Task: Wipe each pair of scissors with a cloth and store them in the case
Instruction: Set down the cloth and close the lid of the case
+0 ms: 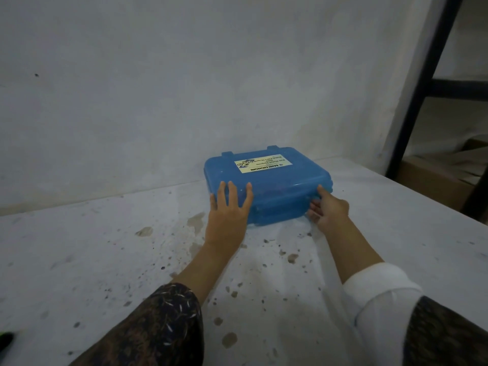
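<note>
The blue case [272, 178] sits closed on the stained white surface [105, 247], its far side close to the grey wall [158, 88] behind it. A pale label [262, 163] is stuck on the far half of its lid, and two hinge tabs show along the edge beyond that. The left hand [229, 210] lies on the case's near left corner, fingers straight and spread flat on the lid. The right hand [328, 211] takes the case's near right corner, thumb on top of the lid and fingers curled against the front edge below it. To the right of the case, off the surface, stand a black metal frame [422, 83] and a cardboard box [435, 178].
</note>
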